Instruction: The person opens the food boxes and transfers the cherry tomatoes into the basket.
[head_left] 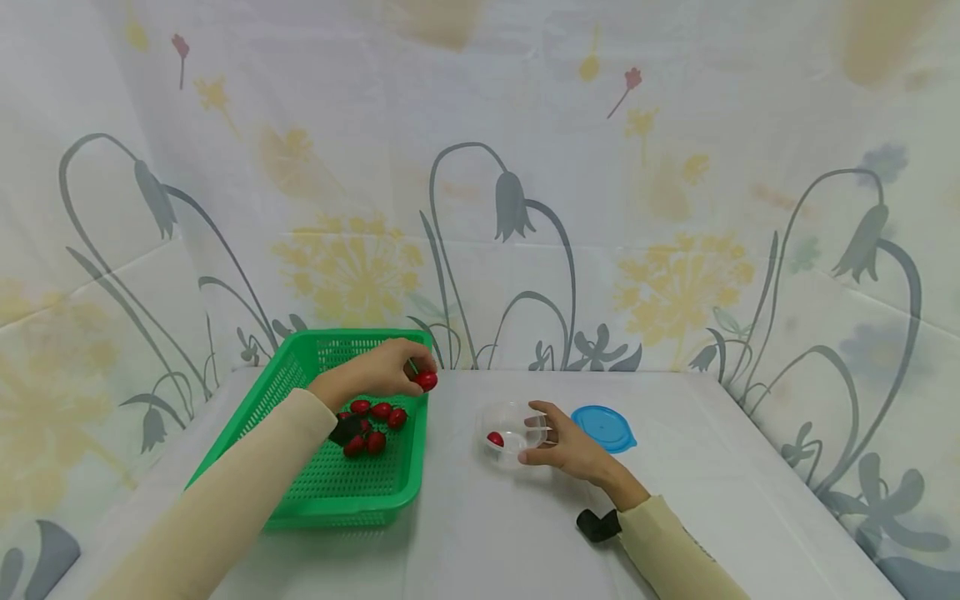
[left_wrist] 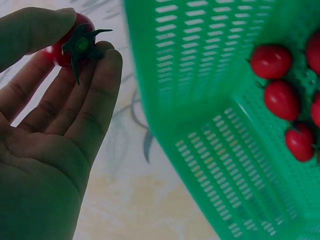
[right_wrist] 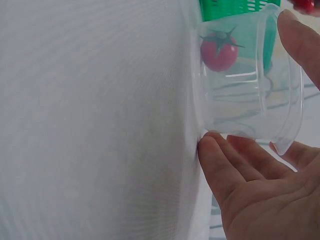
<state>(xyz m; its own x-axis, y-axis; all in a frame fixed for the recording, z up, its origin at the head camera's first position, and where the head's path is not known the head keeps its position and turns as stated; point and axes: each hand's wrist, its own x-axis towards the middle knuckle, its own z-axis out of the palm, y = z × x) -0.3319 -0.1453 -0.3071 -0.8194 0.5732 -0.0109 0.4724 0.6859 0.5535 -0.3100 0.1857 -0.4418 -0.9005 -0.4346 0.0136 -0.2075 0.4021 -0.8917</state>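
A cherry tomato with a green calyx is pinched between the thumb and fingertips of my left hand, over the right rim of the green basket. Several more cherry tomatoes lie on the basket floor. To the right, a small clear plastic container stands upright on the table. My right hand holds it by its side, the thumb at the rim and the fingers around the wall in the right wrist view. One cherry tomato sits inside the container.
A round blue lid lies flat on the white table, just beyond my right hand. Behind the table hangs a flower-printed cloth. The basket's perforated wall rises beside my left hand.
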